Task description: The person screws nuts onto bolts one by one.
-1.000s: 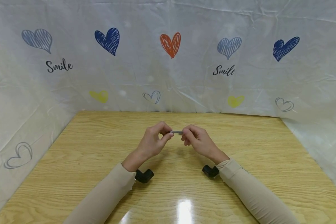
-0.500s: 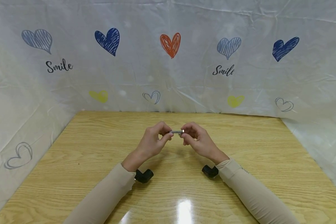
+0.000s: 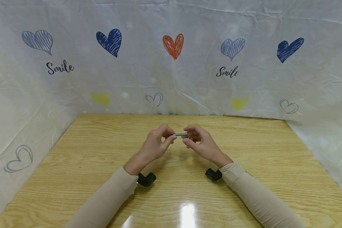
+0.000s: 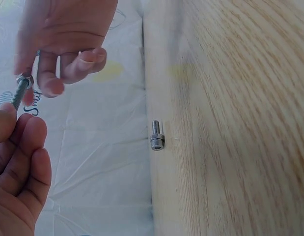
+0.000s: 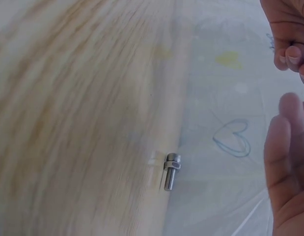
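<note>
My left hand (image 3: 156, 143) pinches one end of a thin metal bolt (image 3: 179, 134) between thumb and fingertips, above the table, with its shank pointing right. A hex nut (image 4: 25, 80) sits on the bolt's far end in the left wrist view. Close around that end is my right hand (image 3: 199, 141), thumb and forefinger spread apart with a gap on either side of the nut; its other fingers are loosely bent. In both wrist views a second, socket-head bolt (image 4: 157, 137) with a nut on it lies on the table beyond the hands.
The wood-grain table (image 3: 102, 133) meets a white sheet (image 3: 199, 19) with printed hearts at its back and sides. Black curved pieces (image 3: 146, 179) stick out by both beige cuffs, low over the table.
My right thumb and forefinger, earlier together over the bolt's right end, have spread apart and uncovered the nut. The left hand has kept its pinch in the same place.
</note>
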The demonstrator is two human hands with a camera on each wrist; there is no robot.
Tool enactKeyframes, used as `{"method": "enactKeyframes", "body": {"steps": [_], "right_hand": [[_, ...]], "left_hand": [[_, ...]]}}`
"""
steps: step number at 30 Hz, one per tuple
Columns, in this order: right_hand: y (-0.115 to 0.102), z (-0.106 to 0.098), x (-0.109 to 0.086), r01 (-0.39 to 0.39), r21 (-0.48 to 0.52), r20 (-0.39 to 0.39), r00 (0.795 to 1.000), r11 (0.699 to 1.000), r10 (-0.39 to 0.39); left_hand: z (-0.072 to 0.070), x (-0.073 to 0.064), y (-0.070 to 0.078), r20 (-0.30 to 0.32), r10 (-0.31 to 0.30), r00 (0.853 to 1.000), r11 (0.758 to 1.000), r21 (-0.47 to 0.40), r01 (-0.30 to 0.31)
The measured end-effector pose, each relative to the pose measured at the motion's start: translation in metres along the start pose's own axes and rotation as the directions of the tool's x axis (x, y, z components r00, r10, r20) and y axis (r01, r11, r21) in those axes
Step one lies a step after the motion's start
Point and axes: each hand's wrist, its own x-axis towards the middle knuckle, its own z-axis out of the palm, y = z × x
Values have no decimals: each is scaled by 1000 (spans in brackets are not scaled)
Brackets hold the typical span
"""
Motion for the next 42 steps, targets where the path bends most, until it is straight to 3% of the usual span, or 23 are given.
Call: {"method": "enactKeyframes", "body": {"steps": [8, 18, 24, 34, 42], "right_hand": [[2, 0, 1, 73, 24, 2, 997, 997, -73], [-2, 0, 1, -19, -3, 11, 1000, 1000, 19], [-4, -1, 1, -8, 16, 14, 1000, 1000, 8], [-3, 0, 1, 84, 16, -6, 996, 996, -84], [-3, 0, 1, 18, -7, 0, 1000, 1000, -18]], "left_hand": [[0, -1, -1, 3, 8, 1000, 1000, -17, -8], [1, -1, 0, 6, -20, 1000, 998, -52, 20], [1, -1, -1, 13, 3, 1000, 998, -62, -2], [0, 0, -2, 16, 2, 1000, 998, -62, -1], [1, 0, -1, 8, -7, 1000, 998, -56, 7]]}}
